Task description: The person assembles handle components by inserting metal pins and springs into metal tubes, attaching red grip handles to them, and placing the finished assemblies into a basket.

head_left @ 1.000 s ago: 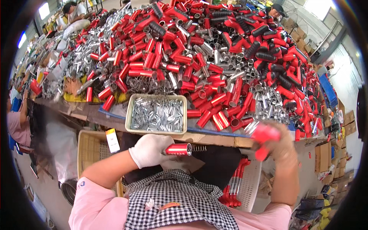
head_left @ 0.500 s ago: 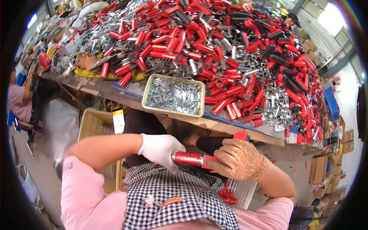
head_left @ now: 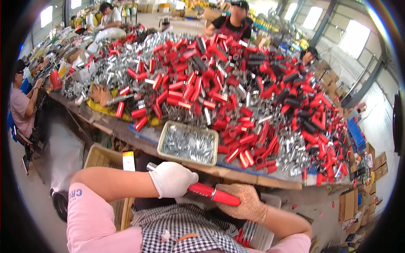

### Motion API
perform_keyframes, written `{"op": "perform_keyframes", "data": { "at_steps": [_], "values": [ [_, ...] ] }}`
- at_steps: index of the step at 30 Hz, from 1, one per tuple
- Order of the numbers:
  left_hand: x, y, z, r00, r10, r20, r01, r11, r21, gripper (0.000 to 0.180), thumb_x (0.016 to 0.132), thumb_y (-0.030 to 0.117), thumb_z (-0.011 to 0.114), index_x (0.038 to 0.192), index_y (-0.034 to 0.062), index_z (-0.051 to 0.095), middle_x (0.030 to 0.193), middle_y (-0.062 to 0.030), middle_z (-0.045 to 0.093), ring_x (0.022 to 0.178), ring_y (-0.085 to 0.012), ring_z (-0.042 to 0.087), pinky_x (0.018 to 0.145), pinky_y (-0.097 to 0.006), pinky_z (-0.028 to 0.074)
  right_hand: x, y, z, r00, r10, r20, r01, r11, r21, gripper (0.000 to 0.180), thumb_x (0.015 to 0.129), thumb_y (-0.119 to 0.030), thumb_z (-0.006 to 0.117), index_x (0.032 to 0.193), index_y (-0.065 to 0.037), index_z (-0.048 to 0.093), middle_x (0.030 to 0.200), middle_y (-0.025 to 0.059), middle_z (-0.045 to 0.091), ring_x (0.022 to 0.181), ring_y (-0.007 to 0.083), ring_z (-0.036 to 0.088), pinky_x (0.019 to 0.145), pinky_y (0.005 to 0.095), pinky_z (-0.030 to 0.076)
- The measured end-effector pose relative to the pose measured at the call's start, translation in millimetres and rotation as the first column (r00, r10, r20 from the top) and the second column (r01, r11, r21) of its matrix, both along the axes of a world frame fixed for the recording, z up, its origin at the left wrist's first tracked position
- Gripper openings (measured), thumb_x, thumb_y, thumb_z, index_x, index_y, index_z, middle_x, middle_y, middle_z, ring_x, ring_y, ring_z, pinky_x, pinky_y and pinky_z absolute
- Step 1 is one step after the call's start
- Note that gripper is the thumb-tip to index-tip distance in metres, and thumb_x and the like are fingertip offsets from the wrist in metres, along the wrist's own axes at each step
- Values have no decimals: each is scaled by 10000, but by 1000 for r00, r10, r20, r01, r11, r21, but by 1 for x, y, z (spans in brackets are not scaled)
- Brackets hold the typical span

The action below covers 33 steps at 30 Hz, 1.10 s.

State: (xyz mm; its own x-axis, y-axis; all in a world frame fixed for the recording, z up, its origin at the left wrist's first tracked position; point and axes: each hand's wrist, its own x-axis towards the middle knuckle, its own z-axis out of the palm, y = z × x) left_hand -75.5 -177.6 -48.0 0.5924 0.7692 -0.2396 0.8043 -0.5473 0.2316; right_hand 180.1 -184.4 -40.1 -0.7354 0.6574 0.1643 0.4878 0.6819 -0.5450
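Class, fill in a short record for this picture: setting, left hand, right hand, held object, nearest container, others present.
Setting: long workbench heaped with red handles and metal parts
Left hand: white glove, gripping the metal end of the tool
Right hand: tan glove, around the red end
Held object: red-handled tool, lying across both hands
Nearest container: tray of small metal pieces
Others present: several seated workers around the bench

Both gloved hands, left hand and right hand, closed, forearms bent inward.
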Motion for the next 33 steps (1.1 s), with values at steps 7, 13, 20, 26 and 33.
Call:
{"op": "perform_keyframes", "data": {
  "at_steps": [7, 13, 20, 26, 33],
  "values": [
    [-9, 16, 17, 997, -47, -58, 53, 994, 100, 234, 787, 299, 655, 890, 90, 635, 746, -111, 666, 723, -322, 689, 624, -450, 533, -4, 5, 3, 995, -76, -58, 42, 895, -445, 589, 780, -239, 727, 1311, -51, 551, 1078, 190, 661, 1002, 343, 653, 888, 378, 513],
    [-10, 17, -11, 994, -52, 97, 61, 994, -89, 255, 783, 319, 677, 911, 101, 647, 787, -146, 667, 761, -358, 669, 685, -457, 522, 1, 6, 14, 962, 124, 244, -139, 989, 45, 611, 794, -214, 648, 1360, -81, 458, 833, 107, 641, 734, 339, 659, 625, 452, 525],
    [2, 20, -30, 944, -2, 331, 228, 729, -645, 313, 734, 283, 738, 896, 28, 656, 724, -103, 650, 654, -224, 632, 619, -365, 500, 15, 14, 14, 823, 384, 418, -558, 683, 471, 450, 854, -190, 531, 1272, -24, 557, 753, 89, 572, 648, 252, 628, 582, 383, 510],
    [11, 17, -4, 971, -36, 236, 164, 819, -550, 295, 765, 285, 724, 942, 55, 666, 795, -132, 671, 760, -271, 653, 702, -383, 508, 15, 15, 14, 858, 343, 383, -461, 844, 276, 509, 792, -197, 611, 1269, -29, 561, 766, 98, 586, 644, 278, 633, 586, 394, 511],
    [9, 13, 24, 998, -43, -37, 47, 994, 103, 180, 774, 260, 633, 857, 100, 633, 738, -103, 662, 691, -312, 679, 612, -444, 529, 9, 6, 0, 998, 60, 24, -60, 998, 16, 567, 729, -182, 722, 1257, -51, 563, 882, 143, 649, 732, 318, 654, 653, 377, 535]
  ]
}}
